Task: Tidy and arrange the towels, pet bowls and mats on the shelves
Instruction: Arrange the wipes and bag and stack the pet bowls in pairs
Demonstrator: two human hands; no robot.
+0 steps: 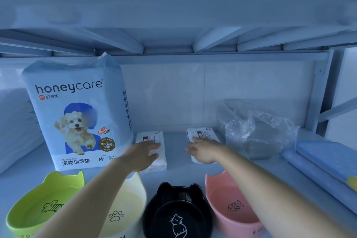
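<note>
Your left hand (144, 152) and right hand (202, 150) reach over a pale shelf board (173, 176). Beyond them stands a white panelled wall (173, 92) with faint seams. Above them is the upper shelf's underside (168, 40), with angled metal ribs. Right of your right hand rises a white upright post (318, 92). The light is dim and bluish.

Arms as I see them, placed by the black bowl (196, 187). Left of the bowl: left forearm (92, 189), bare along all its visible length, narrowing to the wrist and left hand (144, 152) beyond the bowl. Right of the bowl: right forearm (270, 185), likewise bare to the lower edge, ending in the right hand (202, 149). Fingertips are blurred; I cannot make out the nails.
</note>
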